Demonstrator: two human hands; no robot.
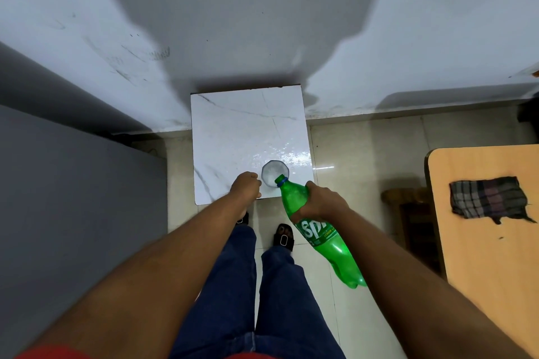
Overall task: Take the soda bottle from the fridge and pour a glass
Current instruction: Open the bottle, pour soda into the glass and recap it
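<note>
A green soda bottle (pixel 318 233) is tilted with its open neck over the rim of a clear glass (pixel 274 172). The glass stands near the front edge of a small white marble-topped table (pixel 233 131) and shows fizzy liquid inside. My right hand (pixel 322 202) grips the bottle around its upper body. My left hand (pixel 246 185) is a closed fist just left of the glass, touching or nearly touching it. I cannot tell whether that fist holds the cap; no cap shows on the bottle.
A grey surface (pixel 73 198), perhaps the fridge, fills the left. A wooden table (pixel 495 256) with a folded checked cloth (pixel 488 197) is at the right, a dark wooden stool (pixel 408 207) beside it. The wall rises behind the small table. My feet in sandals stand on tiled floor.
</note>
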